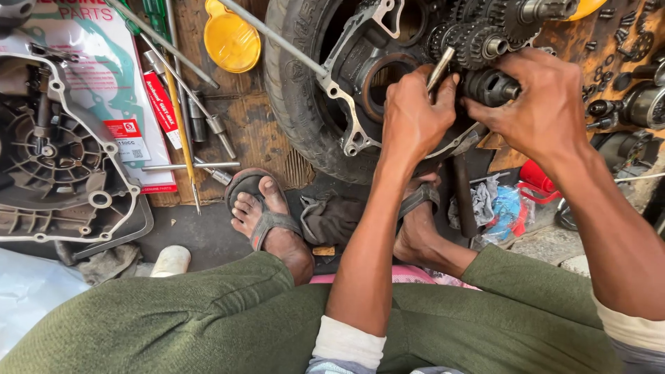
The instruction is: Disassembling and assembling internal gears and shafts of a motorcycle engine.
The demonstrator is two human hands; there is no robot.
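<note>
A person is looking down at a gear cluster sitting in an engine case, which is resting inside an old tyre on the floor. The cluster is steel, toothed and probably oily, so it is likely heavy, rigid and slippery; the smooth shaft ends look like safer places to take hold than the teeth.

The left hand is closing around a thin metal rod, fingers curled tight, with the rod's tip pointing up towards the gears. The right hand is wrapping over a dark shaft end just below the gears, fingers partly closed on it and the thumb pressing from the side.

Both sandalled feet are showing below the case, the left foot beside a dark rag. A long steel bar is lying across the tyre. Further left, a yellow cap, loose tools and a gasket packet are lying on a wooden board, next to a second grey engine cover. On the right, small parts are scattered, with a red container and blue cloth beneath
</note>
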